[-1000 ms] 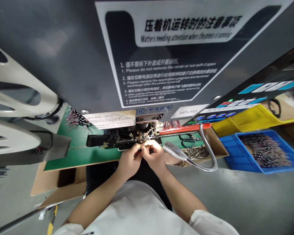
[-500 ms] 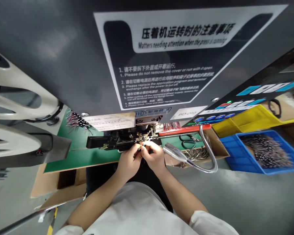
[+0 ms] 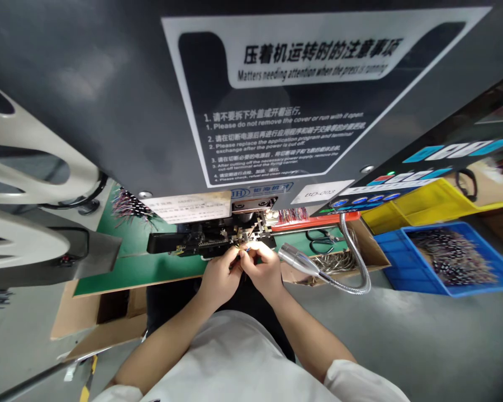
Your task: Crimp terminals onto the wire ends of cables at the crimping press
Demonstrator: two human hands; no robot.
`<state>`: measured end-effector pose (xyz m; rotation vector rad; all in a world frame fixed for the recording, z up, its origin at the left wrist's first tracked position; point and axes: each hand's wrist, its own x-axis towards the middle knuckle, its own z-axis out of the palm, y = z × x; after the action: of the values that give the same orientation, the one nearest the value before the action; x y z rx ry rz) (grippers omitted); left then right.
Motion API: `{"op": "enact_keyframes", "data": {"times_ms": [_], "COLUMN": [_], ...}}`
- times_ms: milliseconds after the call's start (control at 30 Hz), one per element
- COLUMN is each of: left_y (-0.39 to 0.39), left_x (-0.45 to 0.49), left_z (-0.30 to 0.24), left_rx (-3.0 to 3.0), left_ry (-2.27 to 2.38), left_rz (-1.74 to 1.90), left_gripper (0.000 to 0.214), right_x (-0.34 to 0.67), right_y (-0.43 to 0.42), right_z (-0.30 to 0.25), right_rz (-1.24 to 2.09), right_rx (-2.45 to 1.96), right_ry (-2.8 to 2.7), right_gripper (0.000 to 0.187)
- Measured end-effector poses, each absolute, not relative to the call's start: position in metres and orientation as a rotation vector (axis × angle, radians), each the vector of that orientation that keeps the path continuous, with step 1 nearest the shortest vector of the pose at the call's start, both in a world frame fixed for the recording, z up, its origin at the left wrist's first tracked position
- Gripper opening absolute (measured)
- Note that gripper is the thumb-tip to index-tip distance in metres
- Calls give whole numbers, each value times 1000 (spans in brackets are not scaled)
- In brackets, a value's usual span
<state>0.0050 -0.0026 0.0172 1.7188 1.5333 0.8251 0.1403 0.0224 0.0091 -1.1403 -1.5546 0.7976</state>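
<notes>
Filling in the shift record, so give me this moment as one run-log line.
left hand: pinching wire | right hand: pinching wire | at: crimping press | nearby: scissors

Bare left forearm [image 3: 163,352] and right forearm [image 3: 314,335] angled inward from the lower corners of the view, elbows bent, wrists turned toward each other. Left hand [image 3: 218,277] and right hand [image 3: 263,268] just beside each other near the middle, backs upward, fingers curled. Fingertips [image 3: 251,248] of both hands pinched inward and almost meeting, thumbs on top, in a small, tight grip.
</notes>
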Motion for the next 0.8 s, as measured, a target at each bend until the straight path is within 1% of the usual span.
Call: {"op": "enact_keyframes", "data": {"times_ms": [167, 433, 800], "left_y": [-2, -3, 0], "left_x": [5, 5, 6], "left_z": [17, 28, 29], "left_rx": [1729, 1783, 1745], "left_ry": [1515, 1551, 1583], "left_rz": [824, 786, 801], "left_gripper": [19, 12, 15], "right_x": [143, 150, 147], "right_y": [23, 24, 30], "right_z": [9, 6, 7], "right_rz": [750, 644, 639], "right_rx": [-1086, -1086, -1060], "right_ry": [-1615, -1689, -1711], "right_gripper": [17, 14, 17]}}
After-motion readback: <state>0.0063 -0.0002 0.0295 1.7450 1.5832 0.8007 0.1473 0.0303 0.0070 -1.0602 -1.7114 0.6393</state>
